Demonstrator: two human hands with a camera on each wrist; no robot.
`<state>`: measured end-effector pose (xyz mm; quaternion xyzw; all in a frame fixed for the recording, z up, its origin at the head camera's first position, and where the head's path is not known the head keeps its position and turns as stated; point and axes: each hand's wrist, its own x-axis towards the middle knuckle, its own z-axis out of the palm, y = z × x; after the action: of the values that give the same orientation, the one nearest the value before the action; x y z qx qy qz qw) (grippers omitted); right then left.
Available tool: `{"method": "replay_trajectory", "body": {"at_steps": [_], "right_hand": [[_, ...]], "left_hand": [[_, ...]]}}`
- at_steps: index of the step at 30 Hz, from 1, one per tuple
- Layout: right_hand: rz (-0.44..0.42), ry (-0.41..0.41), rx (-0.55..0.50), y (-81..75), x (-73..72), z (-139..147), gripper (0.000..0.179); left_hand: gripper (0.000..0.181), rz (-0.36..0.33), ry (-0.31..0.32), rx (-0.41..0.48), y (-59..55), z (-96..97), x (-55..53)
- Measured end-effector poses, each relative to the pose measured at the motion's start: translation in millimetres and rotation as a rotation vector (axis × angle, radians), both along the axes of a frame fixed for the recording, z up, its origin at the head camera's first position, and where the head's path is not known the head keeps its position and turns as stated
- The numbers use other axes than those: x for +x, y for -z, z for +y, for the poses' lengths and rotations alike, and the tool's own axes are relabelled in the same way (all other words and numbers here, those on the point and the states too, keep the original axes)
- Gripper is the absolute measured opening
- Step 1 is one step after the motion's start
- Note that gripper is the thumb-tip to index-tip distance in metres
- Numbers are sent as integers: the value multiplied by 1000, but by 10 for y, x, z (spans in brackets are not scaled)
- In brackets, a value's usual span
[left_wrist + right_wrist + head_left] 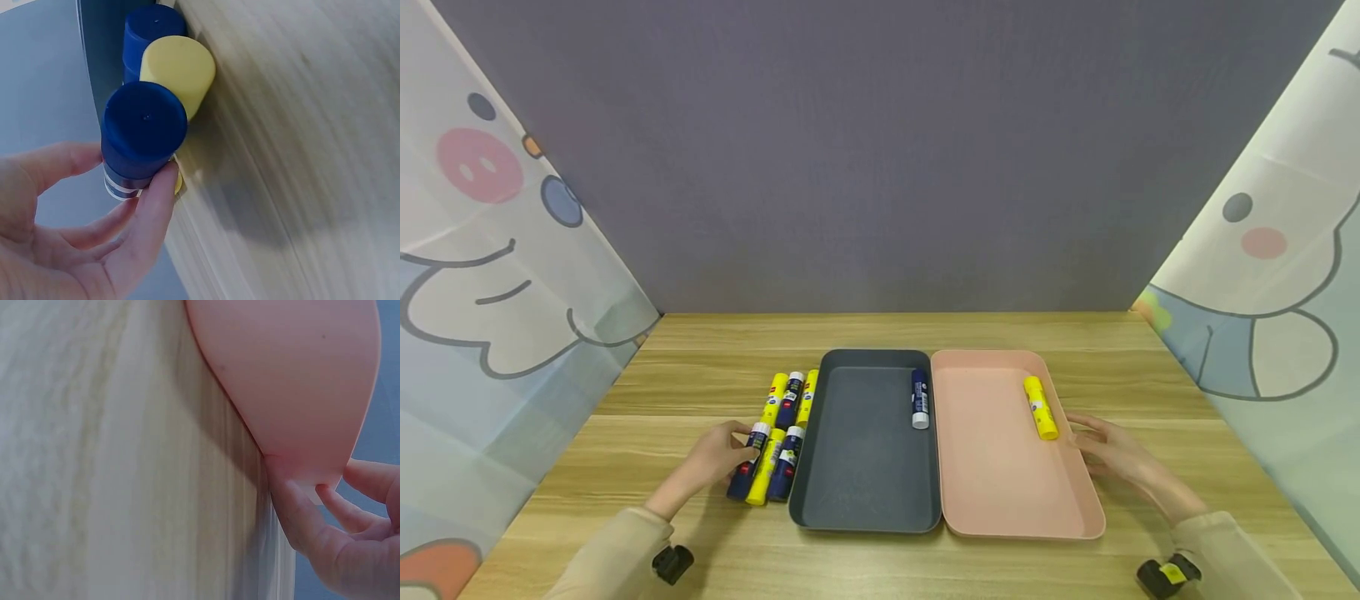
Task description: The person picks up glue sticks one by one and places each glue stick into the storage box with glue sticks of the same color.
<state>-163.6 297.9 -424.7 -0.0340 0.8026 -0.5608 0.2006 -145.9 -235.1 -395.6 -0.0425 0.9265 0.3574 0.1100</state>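
Nearest the head camera, two cream cloth sleeves (613, 554) enter at 7 and 5 o'clock. Largest beyond them, a purple-grey flat panel (895, 158) stands at 12 o'clock, above a light wood-grain table (752, 558). Towards 6 o'clock sit a dark grey rectangular tray (865, 475) and, just beside its 3 o'clock wall, a pale pink rectangular tray (1000, 492). At the pink tray's 3 o'clock wall, the right hand (1108, 452) touches the outside, fingers apart. Towards the grey tray's 9 o'clock, the left hand (715, 457) has thumb and fingers clamped on a navy white-ended cylindrical glue stick (742, 477). Between 12 and 3 o'clock from it are three yellow cylindrical glue sticks (764, 473) and two more navy sticks (783, 475). One navy stick (919, 392) lies inside the grey tray at 2 o'clock; one yellow stick (1041, 408) lies inside the pink tray at 1 o'clock.
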Motion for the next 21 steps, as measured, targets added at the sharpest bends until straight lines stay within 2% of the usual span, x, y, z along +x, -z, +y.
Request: {"method": "replay_trajectory", "body": {"at_steps": [12,17,21], "right_hand": [[-3,-6,-3,14,-7,14,67],[24,-69,-76,85,-45,101,66],[27,-69,-68,84,-47,101,67]], "left_hand": [[44,-5,-1,29,-80,34,-30],[46,-13,0,63,-118,69,-68],[47,-32,-6,101,-153,103,-101]]}}
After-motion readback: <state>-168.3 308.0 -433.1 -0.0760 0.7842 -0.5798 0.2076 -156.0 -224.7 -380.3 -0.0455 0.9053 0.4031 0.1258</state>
